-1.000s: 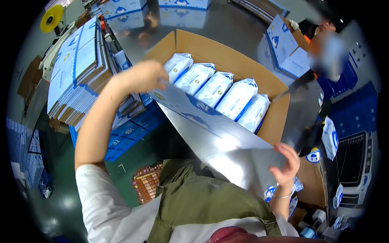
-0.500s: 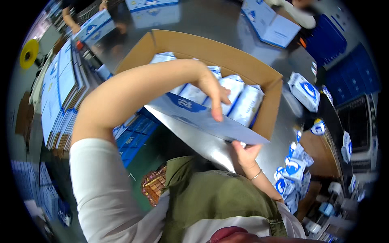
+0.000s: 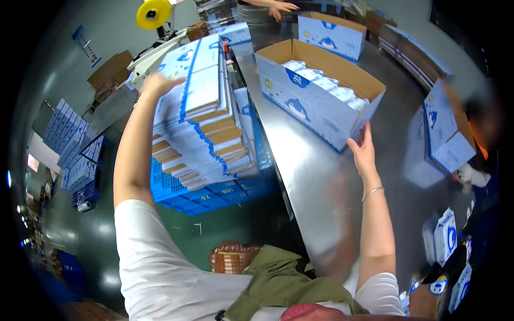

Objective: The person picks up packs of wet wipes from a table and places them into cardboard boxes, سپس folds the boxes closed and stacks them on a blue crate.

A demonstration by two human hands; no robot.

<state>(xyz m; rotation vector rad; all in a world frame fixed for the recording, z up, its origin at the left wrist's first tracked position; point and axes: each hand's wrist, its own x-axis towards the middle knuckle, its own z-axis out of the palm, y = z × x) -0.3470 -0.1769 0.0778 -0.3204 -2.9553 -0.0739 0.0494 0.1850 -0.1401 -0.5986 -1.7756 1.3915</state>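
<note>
An open white-and-blue carton [image 3: 321, 109] stands on the metal table in front of me, with several white packs [image 3: 326, 82] in a row inside. My right hand [image 3: 364, 152] is at its lower near right corner, thumb and fingers apart, touching the cardboard. On my left, a tall stack of flattened cartons [image 3: 203, 93] rests on blue plastic crates [image 3: 214, 195]. My left hand [image 3: 158, 84] is at the stack's upper left edge, one finger stretched over the top carton. Its other fingers are hidden or blurred.
The metal table [image 3: 305, 176] runs away from me. Another open carton [image 3: 332, 40] stands at the far end, near a person's hands [image 3: 281, 8]. At right, a carton [image 3: 441, 128] stands near a gloved hand [image 3: 474, 175]. Loose packs [image 3: 445, 235] lie lower right.
My view has turned left. My left hand has left the packs and front flap for the stack. The filled carton now sits farther off, its front panel upright; my right hand remains at it.
</note>
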